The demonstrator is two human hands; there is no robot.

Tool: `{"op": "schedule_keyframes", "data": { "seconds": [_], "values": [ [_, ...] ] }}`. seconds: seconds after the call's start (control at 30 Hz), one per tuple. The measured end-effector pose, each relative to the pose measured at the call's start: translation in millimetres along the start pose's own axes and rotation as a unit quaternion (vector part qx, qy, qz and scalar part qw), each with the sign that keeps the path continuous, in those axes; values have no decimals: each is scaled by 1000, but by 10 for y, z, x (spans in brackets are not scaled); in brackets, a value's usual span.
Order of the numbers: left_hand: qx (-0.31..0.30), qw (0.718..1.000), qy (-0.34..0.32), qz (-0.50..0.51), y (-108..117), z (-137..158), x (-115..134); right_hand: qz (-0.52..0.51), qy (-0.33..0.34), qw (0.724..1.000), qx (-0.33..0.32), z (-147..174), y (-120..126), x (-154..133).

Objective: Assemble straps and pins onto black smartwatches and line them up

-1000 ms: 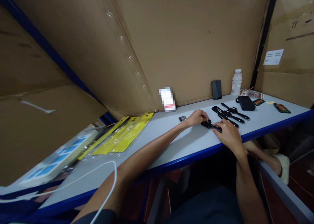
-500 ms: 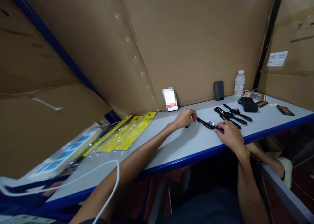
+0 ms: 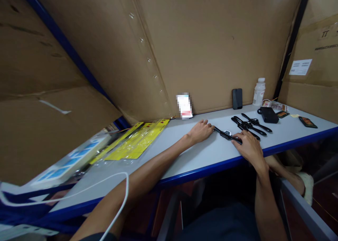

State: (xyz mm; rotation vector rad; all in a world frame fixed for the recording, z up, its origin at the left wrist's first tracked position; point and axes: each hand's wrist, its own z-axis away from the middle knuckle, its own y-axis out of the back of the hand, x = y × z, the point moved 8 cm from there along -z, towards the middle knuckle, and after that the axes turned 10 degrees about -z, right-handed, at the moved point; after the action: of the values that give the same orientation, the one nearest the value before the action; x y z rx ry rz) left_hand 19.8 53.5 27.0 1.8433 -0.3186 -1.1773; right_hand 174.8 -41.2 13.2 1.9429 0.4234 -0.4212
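Note:
A black spokeshave [image 3: 225,134] with a metal blade plate in its middle lies across the tabletop between my hands. My left hand [image 3: 202,131] is closed at the tip of its left handle, fingers bent over and hiding that end. On the other side, my right hand [image 3: 247,144] grips the right handle between thumb and fingers. Several more black spokeshaves [image 3: 253,125] lie crossed in a pile just beyond my right hand, which partly covers the nearest one.
Yellow-backed clear packages [image 3: 142,140] and a white-and-blue box [image 3: 71,163] lie at left. A lit phone [image 3: 184,105], a dark phone [image 3: 237,98], a bottle [image 3: 258,91] and a black case [image 3: 268,115] stand along the back. A white cable [image 3: 126,191] hangs before my left arm.
My left hand has come down lower and flatter at the left handle's tip. A small dark thing seen under it before is now hidden. My right hand keeps its place.

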Motion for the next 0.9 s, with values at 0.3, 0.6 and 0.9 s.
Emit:
{"op": "schedule_keyframes", "data": {
  "seconds": [0.3, 0.6, 0.9],
  "values": [
    [17, 998, -1, 59, 106, 27, 30, -5, 2, 1000, 3, 4, 0, -1],
    [-2, 996, -3, 92, 380, -126, 288, 10, 4, 1000, -7, -3, -9, -17],
    [22, 998, -41, 48, 361, -212, 416, 8, 7, 1000, -10, 1, -18, -11]
  ]
}}
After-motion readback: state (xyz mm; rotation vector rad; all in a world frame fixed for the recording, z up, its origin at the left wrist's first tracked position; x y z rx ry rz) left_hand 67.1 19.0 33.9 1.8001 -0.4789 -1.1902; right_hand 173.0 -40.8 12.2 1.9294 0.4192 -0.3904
